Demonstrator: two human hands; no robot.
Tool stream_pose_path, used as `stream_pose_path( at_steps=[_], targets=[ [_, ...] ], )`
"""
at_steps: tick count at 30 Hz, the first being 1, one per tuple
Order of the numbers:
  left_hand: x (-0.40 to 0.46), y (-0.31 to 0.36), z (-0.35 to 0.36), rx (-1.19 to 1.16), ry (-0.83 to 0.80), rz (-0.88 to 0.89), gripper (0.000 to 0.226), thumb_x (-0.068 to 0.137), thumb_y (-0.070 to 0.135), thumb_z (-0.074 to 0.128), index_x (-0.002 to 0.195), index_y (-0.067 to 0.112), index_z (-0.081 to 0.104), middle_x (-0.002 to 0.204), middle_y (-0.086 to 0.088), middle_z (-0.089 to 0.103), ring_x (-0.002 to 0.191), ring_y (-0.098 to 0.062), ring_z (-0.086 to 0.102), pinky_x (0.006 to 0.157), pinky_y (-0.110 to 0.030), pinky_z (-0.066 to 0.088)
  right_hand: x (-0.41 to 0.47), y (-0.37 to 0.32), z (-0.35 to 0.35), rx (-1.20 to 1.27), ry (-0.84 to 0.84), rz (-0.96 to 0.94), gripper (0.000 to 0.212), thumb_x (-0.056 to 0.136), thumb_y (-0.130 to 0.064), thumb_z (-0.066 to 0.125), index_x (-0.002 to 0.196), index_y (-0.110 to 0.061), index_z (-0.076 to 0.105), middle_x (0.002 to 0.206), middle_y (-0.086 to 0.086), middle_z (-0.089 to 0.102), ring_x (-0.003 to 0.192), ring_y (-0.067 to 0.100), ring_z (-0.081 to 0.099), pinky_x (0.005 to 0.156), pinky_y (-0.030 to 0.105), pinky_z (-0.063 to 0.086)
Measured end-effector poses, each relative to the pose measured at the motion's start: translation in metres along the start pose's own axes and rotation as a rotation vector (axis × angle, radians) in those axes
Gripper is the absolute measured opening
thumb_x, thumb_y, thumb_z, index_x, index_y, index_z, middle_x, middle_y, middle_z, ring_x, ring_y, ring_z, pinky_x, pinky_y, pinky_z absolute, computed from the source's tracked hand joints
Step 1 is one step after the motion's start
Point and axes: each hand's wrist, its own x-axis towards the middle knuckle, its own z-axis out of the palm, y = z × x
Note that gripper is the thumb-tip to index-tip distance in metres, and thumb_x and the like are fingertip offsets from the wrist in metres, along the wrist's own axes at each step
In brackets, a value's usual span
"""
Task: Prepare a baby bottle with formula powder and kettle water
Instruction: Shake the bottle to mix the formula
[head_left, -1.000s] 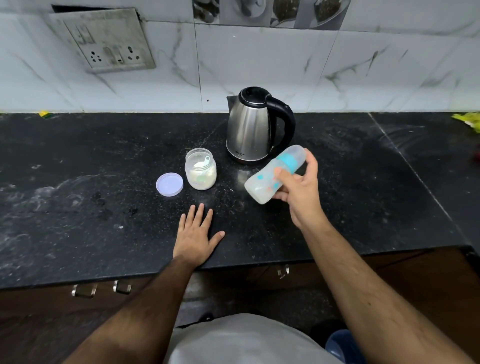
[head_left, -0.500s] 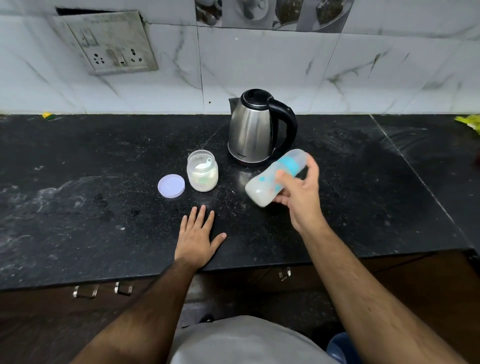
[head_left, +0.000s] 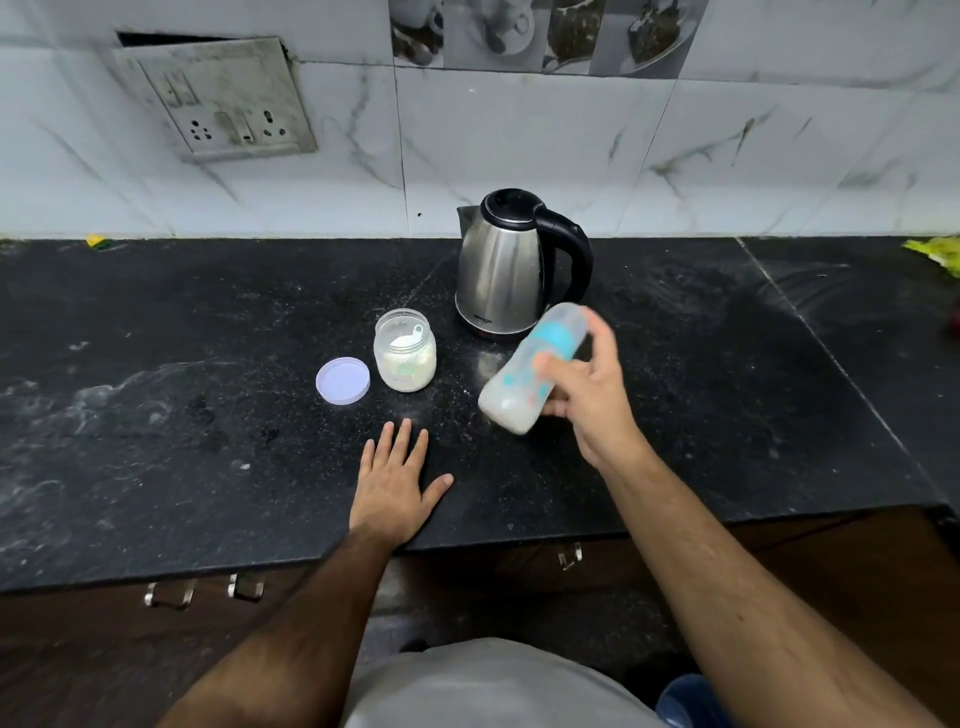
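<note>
My right hand (head_left: 587, 400) grips a capped baby bottle (head_left: 514, 389) with a teal collar, tilted with its base down to the left and held above the counter; milky liquid shows inside and the bottle is motion-blurred. A steel kettle (head_left: 504, 270) with a black handle stands just behind it, lid shut. To the left stands an open jar of formula powder (head_left: 405, 358) with a white scoop inside, and its lilac lid (head_left: 343, 379) lies flat beside it. My left hand (head_left: 395, 483) rests flat, fingers spread, on the black counter (head_left: 156, 415).
A socket plate (head_left: 218, 98) is mounted on the tiled wall at the back left. Yellow items lie at the counter's far right (head_left: 935, 254) and back left (head_left: 96, 240). Drawer handles (head_left: 171, 592) sit below the counter's front edge.
The bottle stays tilted in my right hand with small shifts and blur, as in shaking. My left hand has stayed flat on the counter.
</note>
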Motion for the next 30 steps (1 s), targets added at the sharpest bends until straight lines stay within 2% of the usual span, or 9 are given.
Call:
stream_pose_path(
  at_steps=[2, 6, 10, 13, 18, 21, 25, 28, 30],
  targets=[
    [0.0, -0.001, 0.0, 0.013, -0.003, -0.001, 0.09, 0.087, 0.076, 0.006, 0.158, 0.022, 0.018, 0.167, -0.003, 0.006, 0.154, -0.023, -0.005, 0.124, -0.045, -0.001, 0.001, 0.0, 0.002, 0.039, 0.058, 0.016, 0.076, 0.085, -0.013, 0.07, 0.146, -0.029, 0.029, 0.103, 0.005, 0.072, 0.088, 0.024, 0.075, 0.059, 0.036, 0.059],
    [0.001, -0.001, 0.0, 0.01, 0.001, -0.008, 0.093, 0.086, 0.077, 0.006, 0.157, 0.019, 0.019, 0.167, -0.003, 0.009, 0.154, -0.023, -0.002, 0.125, -0.045, 0.001, -0.01, 0.006, 0.011, -0.097, -0.16, 0.027, 0.077, 0.081, -0.008, 0.071, 0.143, -0.034, 0.032, 0.089, 0.005, 0.075, 0.08, 0.02, 0.074, 0.055, 0.03, 0.056],
    [0.0, -0.001, 0.0, 0.017, 0.004, -0.003, 0.093, 0.086, 0.077, 0.005, 0.157, 0.018, 0.018, 0.167, -0.003, 0.008, 0.154, -0.024, -0.002, 0.124, -0.044, 0.0, 0.0, 0.001, 0.005, 0.06, 0.039, 0.02, 0.073, 0.079, -0.015, 0.068, 0.142, -0.029, 0.035, 0.093, -0.004, 0.074, 0.087, 0.022, 0.074, 0.061, 0.038, 0.059],
    [0.001, 0.0, -0.001, 0.02, 0.001, -0.004, 0.092, 0.086, 0.076, 0.006, 0.158, 0.019, 0.018, 0.167, -0.003, 0.007, 0.154, -0.023, -0.003, 0.124, -0.044, -0.002, -0.005, 0.0, 0.001, -0.071, -0.117, 0.019, 0.076, 0.082, -0.011, 0.069, 0.145, -0.031, 0.032, 0.093, 0.002, 0.075, 0.084, 0.021, 0.074, 0.057, 0.032, 0.057],
    [-0.001, 0.0, -0.001, 0.007, 0.007, -0.001, 0.087, 0.091, 0.073, 0.016, 0.158, 0.018, 0.018, 0.167, -0.003, 0.006, 0.154, -0.023, -0.005, 0.124, -0.044, -0.002, 0.003, -0.003, -0.007, 0.013, 0.014, 0.019, 0.075, 0.08, -0.015, 0.069, 0.143, -0.03, 0.032, 0.088, -0.009, 0.076, 0.084, 0.021, 0.075, 0.058, 0.036, 0.058],
    [-0.001, 0.0, -0.003, 0.012, -0.001, -0.006, 0.084, 0.092, 0.072, 0.02, 0.158, 0.019, 0.017, 0.167, -0.002, 0.005, 0.154, -0.023, -0.005, 0.124, -0.043, -0.004, -0.005, 0.001, -0.001, -0.111, -0.196, 0.047, 0.08, 0.08, -0.011, 0.072, 0.146, -0.031, 0.03, 0.087, 0.003, 0.076, 0.078, 0.018, 0.074, 0.052, 0.028, 0.055],
    [-0.001, 0.001, -0.002, 0.014, -0.007, -0.005, 0.085, 0.092, 0.072, 0.018, 0.158, 0.019, 0.016, 0.167, -0.002, 0.004, 0.154, -0.022, -0.006, 0.124, -0.043, -0.003, 0.004, -0.001, -0.005, 0.033, 0.001, 0.001, 0.076, 0.083, -0.011, 0.069, 0.146, -0.029, 0.03, 0.092, -0.007, 0.076, 0.087, 0.022, 0.075, 0.059, 0.036, 0.059],
    [-0.001, 0.0, -0.003, 0.006, -0.007, -0.005, 0.085, 0.092, 0.072, 0.02, 0.158, 0.019, 0.016, 0.167, -0.002, 0.005, 0.154, -0.023, -0.006, 0.124, -0.043, -0.003, -0.002, -0.001, -0.001, -0.076, -0.147, 0.031, 0.08, 0.079, -0.014, 0.071, 0.145, -0.032, 0.03, 0.089, -0.001, 0.076, 0.081, 0.02, 0.074, 0.055, 0.03, 0.057],
    [-0.001, 0.0, -0.003, -0.002, -0.005, -0.006, 0.084, 0.093, 0.072, 0.021, 0.158, 0.019, 0.017, 0.167, -0.003, 0.006, 0.154, -0.023, -0.005, 0.124, -0.044, -0.003, -0.004, -0.001, -0.001, -0.08, -0.144, 0.008, 0.08, 0.079, -0.013, 0.071, 0.145, -0.031, 0.031, 0.09, 0.002, 0.076, 0.081, 0.02, 0.074, 0.053, 0.029, 0.056]
  ],
)
